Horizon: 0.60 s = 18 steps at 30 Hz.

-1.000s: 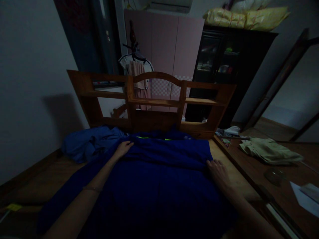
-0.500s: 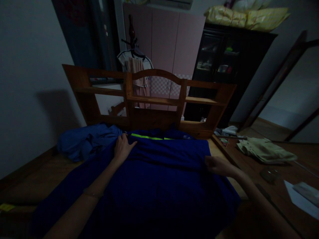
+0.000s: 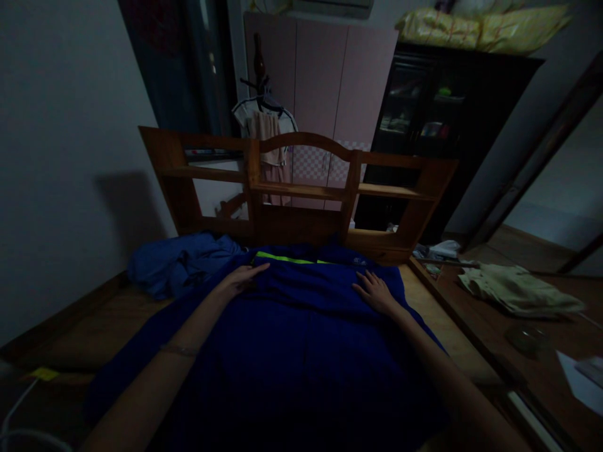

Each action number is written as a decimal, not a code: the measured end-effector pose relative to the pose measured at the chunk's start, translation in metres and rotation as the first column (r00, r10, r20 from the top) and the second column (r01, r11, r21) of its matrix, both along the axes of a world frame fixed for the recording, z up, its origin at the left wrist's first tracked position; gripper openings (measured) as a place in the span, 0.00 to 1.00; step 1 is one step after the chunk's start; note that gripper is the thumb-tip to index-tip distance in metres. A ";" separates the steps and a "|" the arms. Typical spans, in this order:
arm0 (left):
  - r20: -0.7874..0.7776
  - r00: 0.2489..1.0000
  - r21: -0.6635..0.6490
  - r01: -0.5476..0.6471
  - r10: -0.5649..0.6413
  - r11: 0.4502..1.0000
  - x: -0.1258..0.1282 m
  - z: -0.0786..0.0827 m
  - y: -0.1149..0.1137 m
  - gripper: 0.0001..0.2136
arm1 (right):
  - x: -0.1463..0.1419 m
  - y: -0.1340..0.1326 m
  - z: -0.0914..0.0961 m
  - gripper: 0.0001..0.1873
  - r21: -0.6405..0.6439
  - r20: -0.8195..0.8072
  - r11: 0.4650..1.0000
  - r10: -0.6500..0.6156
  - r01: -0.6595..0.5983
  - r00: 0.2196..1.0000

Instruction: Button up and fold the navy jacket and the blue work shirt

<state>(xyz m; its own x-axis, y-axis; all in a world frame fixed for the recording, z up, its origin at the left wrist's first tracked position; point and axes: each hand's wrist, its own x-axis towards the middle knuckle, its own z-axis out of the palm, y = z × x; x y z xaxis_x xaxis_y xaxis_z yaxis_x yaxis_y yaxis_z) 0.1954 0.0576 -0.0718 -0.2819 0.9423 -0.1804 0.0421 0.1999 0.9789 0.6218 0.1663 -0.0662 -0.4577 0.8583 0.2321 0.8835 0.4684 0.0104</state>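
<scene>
A dark blue garment (image 3: 301,339) with a bright green stripe (image 3: 282,258) near its far edge lies spread over a wooden bed platform (image 3: 424,295). My left hand (image 3: 242,278) lies flat on the garment's upper left part, fingers stretched toward the stripe. My right hand (image 3: 374,290) rests flat on the upper right part, fingers spread. Neither hand holds anything. The room is dim.
A crumpled lighter blue cloth (image 3: 181,263) lies at the left by the wooden headboard with shelves (image 3: 301,188). On the floor to the right lie an olive garment (image 3: 521,289), a small round object (image 3: 527,339) and papers (image 3: 584,383). Dark cabinet (image 3: 438,119) and pink wardrobe (image 3: 325,94) stand behind.
My right hand left the garment's right edge and moved inward and up, now lying flat on the cloth. My left hand stayed near the stripe, flattening out.
</scene>
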 end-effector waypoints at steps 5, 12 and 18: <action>0.158 0.985 0.032 0.061 -0.066 0.998 0.004 0.003 0.011 0.24 | -0.003 -0.011 -0.012 0.39 0.146 -0.014 0.989 -0.004 0.006 1.000; 0.244 0.949 0.377 0.099 -0.202 0.921 0.009 0.039 0.000 0.28 | 0.003 -0.010 -0.010 0.39 0.265 -0.085 0.957 -0.098 0.117 0.992; 0.119 0.946 0.311 0.253 -0.301 0.916 0.001 0.045 -0.015 0.35 | 0.005 -0.019 0.011 0.35 0.328 -0.134 0.929 -0.133 0.170 0.982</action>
